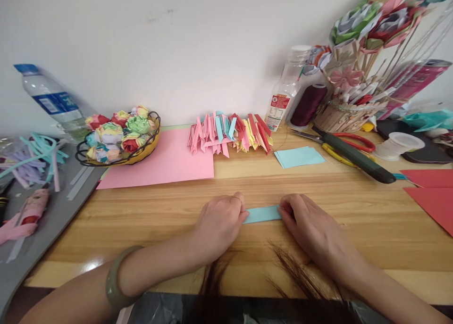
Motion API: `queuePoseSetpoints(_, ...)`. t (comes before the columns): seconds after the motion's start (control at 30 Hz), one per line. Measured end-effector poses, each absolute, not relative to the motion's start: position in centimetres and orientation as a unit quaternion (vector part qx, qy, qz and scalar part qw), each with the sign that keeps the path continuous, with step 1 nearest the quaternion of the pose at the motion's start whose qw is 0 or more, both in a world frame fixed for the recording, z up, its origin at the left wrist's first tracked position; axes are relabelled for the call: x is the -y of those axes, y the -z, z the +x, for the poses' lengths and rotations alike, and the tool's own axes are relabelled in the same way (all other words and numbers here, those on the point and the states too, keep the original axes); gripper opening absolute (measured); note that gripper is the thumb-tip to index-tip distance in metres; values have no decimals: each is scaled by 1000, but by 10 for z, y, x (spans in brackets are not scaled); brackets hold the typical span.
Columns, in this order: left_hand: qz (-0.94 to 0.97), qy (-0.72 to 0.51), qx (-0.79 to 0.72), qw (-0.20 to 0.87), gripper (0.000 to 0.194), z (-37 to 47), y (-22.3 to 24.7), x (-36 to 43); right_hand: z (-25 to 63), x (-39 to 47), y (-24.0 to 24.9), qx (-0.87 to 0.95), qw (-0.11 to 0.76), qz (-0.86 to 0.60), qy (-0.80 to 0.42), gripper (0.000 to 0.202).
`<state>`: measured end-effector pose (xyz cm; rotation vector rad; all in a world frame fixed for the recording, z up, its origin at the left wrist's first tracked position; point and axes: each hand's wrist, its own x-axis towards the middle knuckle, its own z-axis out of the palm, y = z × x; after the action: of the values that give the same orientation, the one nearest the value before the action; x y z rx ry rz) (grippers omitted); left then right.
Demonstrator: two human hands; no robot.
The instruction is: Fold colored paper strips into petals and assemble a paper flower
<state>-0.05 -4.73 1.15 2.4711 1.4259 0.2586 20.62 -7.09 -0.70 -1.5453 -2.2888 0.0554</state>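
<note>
Blue paper strip (264, 214), just one, is stretched at the middle of the counter (141, 211), its left end pinched by the left hand (221, 222) and its right end by the right hand (311, 225). It appears folded into a narrow band, so by judgement this piece is partway made; comparison with the shaped pieces behind suggests more folding is left.

Counted from the left: one blue-capped bottle (53, 97); one basket (143, 155) holding roughly eight paper flowers (109, 131); one pink sheet (170, 159), partly under the basket; one row of folded pieces (203, 137) in pink, blue, red and yellow, seemingly done but too crowded to count; one clear bottle (279, 97) with a white cap; one light-blue stack (300, 157) of at least two flat sheets, unfolded; one purple thread spool (308, 104); one dark-handled tool (357, 155); one white spool (399, 145); two red sheets (433, 201) at the edge.
</note>
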Motion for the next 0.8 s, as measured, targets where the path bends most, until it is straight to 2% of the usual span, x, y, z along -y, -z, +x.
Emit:
queuePoseSetpoints(0.2,874,-88,-470,85,11,7,-11,29,211,40,4,838,207,-505,3,9)
queuePoseSetpoints(0.33,873,-95,-476,50,11,13,-13,14,216,15,9,833,215,-510,9,7)
queuePoseSetpoints(0.47,899,-125,-420,13,16,14,-9,3,220,5,16,819,222,-529,-13,2)
queuePoseSetpoints(0.6,949,-116,-294,19,39,8,-2,-6,221,4,18,805,216,-551,-40,4)
queuePoseSetpoints(0.8,965,-37,-251,65,41,6,-2,-12,225,1,17,800,221,-557,-29,9)
